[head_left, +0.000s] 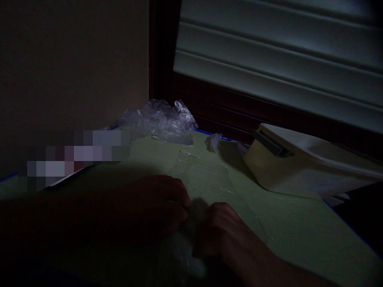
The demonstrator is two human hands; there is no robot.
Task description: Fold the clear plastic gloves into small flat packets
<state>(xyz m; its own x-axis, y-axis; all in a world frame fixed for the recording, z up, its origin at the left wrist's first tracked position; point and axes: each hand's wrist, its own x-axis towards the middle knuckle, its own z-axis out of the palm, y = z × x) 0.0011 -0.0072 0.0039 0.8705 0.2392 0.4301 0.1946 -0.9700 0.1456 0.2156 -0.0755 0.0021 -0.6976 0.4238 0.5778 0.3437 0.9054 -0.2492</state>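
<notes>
A thin clear plastic bag (pixel 206 171) lies flat on the pale green tabletop (pixel 299 231), its edges showing as faint shiny lines. My left hand (pixel 161 203) is over the near part of it, fingers curled in and closed on the plastic. Just to its right, my right hand (pixel 224 235) is likewise closed, knuckles up, at the bag's near end. Crinkled plastic glints below and between the two hands. Deep shadow hides the fingertips, so the exact grip is hard to see.
Crumpled clear plastic (pixel 158 119) is heaped at the back corner, with a small scrap (pixel 214 141) beside it. A white plastic bin (pixel 281 171) with a dark handle stands at the right. A blurred-out flat object (pixel 80 155) lies at the left. Behind are a wall and a slatted shutter (pixel 269 52).
</notes>
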